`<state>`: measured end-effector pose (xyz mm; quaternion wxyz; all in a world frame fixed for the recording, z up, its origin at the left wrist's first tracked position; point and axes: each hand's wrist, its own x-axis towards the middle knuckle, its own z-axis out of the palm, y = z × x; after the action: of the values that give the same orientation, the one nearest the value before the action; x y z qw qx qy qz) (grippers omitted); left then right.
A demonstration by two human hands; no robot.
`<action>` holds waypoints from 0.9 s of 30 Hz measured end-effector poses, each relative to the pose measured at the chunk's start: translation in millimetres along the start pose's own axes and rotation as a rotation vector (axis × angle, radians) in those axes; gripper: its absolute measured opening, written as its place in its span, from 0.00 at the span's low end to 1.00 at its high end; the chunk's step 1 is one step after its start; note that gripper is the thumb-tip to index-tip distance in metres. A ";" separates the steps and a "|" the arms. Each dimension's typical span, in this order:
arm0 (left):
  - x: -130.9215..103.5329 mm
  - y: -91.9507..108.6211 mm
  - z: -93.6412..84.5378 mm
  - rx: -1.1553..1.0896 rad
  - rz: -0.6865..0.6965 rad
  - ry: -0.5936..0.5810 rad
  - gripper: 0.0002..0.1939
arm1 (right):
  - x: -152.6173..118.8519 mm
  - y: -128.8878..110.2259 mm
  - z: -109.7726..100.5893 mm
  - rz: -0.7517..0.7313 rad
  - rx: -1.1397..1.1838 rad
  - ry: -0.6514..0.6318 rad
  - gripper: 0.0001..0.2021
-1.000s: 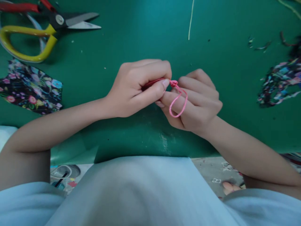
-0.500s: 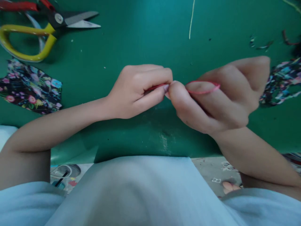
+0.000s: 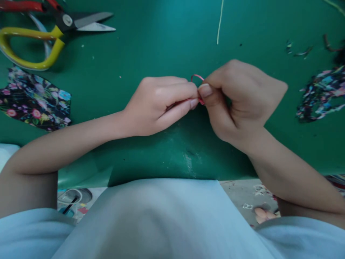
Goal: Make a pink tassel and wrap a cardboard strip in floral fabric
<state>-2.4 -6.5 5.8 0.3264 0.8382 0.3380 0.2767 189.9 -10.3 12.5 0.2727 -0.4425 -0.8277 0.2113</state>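
Note:
A thin red-pink cord shows between my two hands, with a small loop above the fingertips and a bit of it below them. My left hand is closed, its thumb pressed against the bent index finger on the cord. My right hand pinches the cord between thumb and forefinger, right beside the left fingertips. Most of the cord is hidden inside the fingers. Both hands are just above the green table.
Scissors with yellow and red handles lie open at the upper left. Floral fabric is at the left and more floral cloth at the right. A pale yellow cord and thread scraps lie toward the back.
My right hand has turned and moved slightly left and up. The cord loop that lay over its fingers is now smaller and sits above the fingertips. The left hand has barely moved.

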 end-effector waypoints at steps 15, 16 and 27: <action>0.8 -2.6 2.7 -0.028 0.056 0.196 0.12 | 1.2 -1.1 -6.4 0.195 0.245 -0.053 0.14; 1.2 -2.1 2.7 -0.020 0.044 0.198 0.14 | 1.4 -1.2 -6.8 0.205 0.250 -0.069 0.15; -0.8 1.3 6.0 0.093 0.023 0.233 0.18 | 4.4 -0.5 -11.4 0.199 0.352 -0.194 0.17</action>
<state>1.7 -10.1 2.8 0.2423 0.8184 0.3766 0.3601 194.9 -5.6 22.6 0.2426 -0.4453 -0.7526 0.4201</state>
